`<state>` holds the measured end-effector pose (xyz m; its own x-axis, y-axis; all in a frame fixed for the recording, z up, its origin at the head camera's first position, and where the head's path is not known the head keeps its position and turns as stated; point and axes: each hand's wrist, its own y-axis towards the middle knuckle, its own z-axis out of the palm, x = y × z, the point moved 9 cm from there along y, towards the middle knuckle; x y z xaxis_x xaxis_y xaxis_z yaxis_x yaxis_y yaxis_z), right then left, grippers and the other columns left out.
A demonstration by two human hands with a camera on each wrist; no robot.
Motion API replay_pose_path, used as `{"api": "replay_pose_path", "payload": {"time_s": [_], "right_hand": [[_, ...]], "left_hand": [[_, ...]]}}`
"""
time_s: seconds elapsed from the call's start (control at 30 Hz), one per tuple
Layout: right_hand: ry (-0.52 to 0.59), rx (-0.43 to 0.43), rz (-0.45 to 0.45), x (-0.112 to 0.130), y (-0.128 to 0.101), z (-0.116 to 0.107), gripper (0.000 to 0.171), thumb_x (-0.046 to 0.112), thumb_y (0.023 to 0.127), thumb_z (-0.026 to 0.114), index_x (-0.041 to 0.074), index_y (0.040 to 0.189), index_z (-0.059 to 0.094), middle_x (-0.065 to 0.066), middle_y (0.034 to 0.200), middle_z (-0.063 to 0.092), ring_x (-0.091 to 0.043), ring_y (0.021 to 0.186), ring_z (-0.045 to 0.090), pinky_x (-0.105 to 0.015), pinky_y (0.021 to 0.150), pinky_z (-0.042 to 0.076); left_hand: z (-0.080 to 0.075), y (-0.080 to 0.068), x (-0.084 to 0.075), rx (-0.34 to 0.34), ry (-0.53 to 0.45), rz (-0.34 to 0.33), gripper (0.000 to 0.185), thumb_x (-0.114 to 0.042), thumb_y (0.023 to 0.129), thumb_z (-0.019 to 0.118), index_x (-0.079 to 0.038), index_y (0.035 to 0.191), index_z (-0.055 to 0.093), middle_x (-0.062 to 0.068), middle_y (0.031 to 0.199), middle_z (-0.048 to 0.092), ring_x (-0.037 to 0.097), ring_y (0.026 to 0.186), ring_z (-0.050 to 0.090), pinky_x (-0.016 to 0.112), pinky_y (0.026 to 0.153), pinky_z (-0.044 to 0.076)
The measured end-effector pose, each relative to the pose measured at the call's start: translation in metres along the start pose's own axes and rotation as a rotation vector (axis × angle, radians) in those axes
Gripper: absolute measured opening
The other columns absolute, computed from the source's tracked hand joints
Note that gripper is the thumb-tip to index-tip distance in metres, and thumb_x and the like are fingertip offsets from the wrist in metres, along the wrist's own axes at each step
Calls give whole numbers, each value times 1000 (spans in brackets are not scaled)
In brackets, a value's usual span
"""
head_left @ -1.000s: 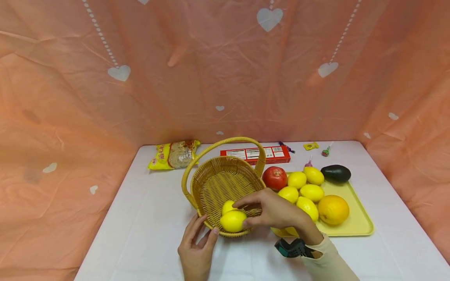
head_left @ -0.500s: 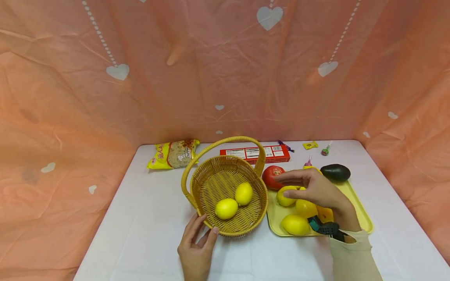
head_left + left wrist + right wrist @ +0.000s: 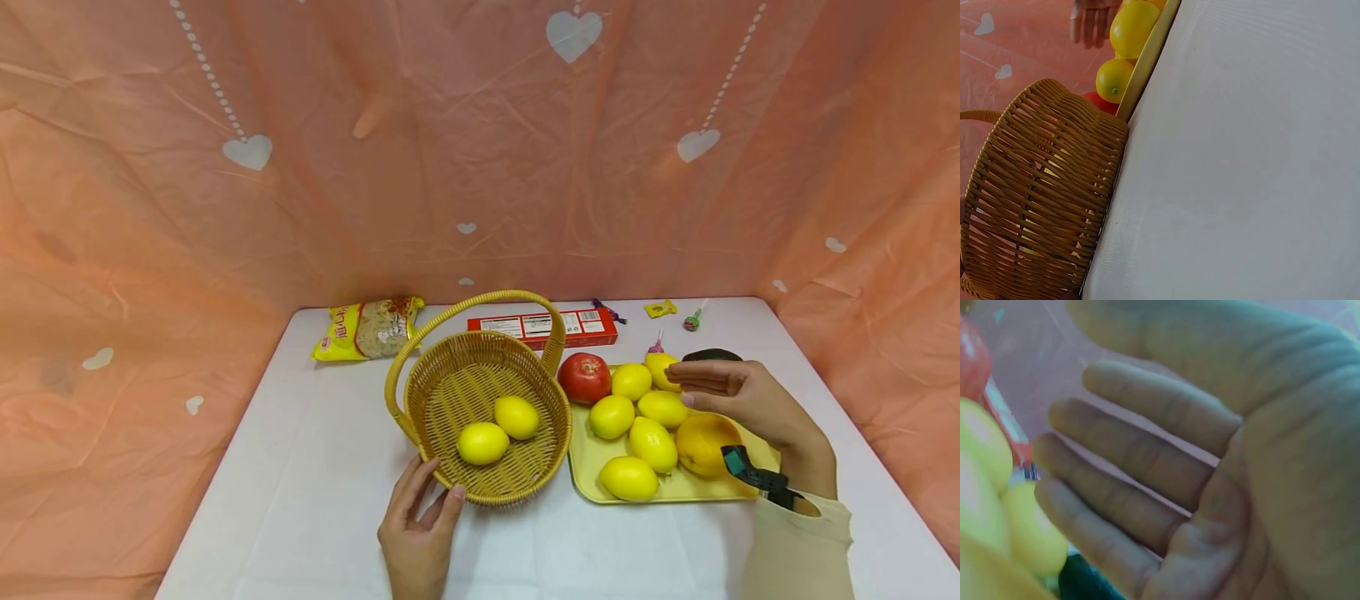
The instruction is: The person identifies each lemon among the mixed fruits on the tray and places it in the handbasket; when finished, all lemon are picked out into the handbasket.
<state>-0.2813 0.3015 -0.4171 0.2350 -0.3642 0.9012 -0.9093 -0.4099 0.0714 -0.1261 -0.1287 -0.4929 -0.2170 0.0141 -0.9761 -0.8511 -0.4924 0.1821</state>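
A round wicker basket (image 3: 461, 387) with an arched handle stands in the middle of the table, two lemons (image 3: 483, 443) lying in it. My left hand (image 3: 418, 529) holds the basket's near-left rim between thumb and fingers. The left wrist view shows the woven wall (image 3: 1041, 194) up close. Above the right part of a yellow tray (image 3: 588, 471) hovers my right hand (image 3: 742, 404), its fingers extended and nothing in them. Several lemons (image 3: 628, 479) and an orange (image 3: 703, 444) lie on the tray. Behind the hand, an avocado (image 3: 711, 355) is partly hidden.
A pomegranate (image 3: 584, 378) sits at the tray's far-left corner. Farther back lie a red box (image 3: 577, 327), a yellow snack bag (image 3: 371, 330), a yellow-wrapped candy (image 3: 660, 309) and lollipops (image 3: 692, 322). A pink curtain (image 3: 375, 183) encloses the table's back and sides.
My right hand let go of a lemon in the basket and moved right, over the tray. The two lemons in the basket rolled and settled. My left hand stayed at the rim.
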Motion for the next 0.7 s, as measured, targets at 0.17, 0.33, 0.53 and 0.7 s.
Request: {"api": "replay_pose_path", "payload": {"time_s": [0.17, 0.33, 0.53, 0.7], "right_hand": [[-54, 17, 103, -22, -3, -5, 43, 9, 103, 77, -6, 143, 68, 2, 135, 78, 7, 117, 70, -17, 91, 65], [-196, 37, 193, -41, -1, -5, 45, 21, 101, 82, 3, 141, 73, -16, 138, 76, 6, 111, 70, -13, 92, 60], [-241, 74, 212, -49, 4, 4, 46, 23, 99, 84, 7, 141, 74, -23, 141, 72, -25, 119, 76, -15, 92, 60], [-229, 78, 224, -48, 6, 8, 47, 20, 100, 83, 3, 142, 73, -27, 143, 69, -40, 122, 75, -13, 91, 59]], "left_hand": [[0, 0, 0, 0, -4, 6, 46, 13, 89, 83, 12, 134, 71, 28, 150, 58, 4, 127, 69, 26, 95, 65], [0, 0, 1, -1, -3, 1, 46, 13, 90, 83, 11, 134, 71, 28, 150, 58, 4, 127, 69, 26, 95, 65], [0, 0, 1, 1, 7, -6, 46, 12, 90, 83, 10, 134, 71, 27, 150, 58, 4, 127, 68, 25, 95, 65], [0, 0, 0, 1, 9, -8, 45, 12, 90, 83, 10, 134, 71, 27, 151, 58, 3, 127, 68, 25, 96, 65]]}}
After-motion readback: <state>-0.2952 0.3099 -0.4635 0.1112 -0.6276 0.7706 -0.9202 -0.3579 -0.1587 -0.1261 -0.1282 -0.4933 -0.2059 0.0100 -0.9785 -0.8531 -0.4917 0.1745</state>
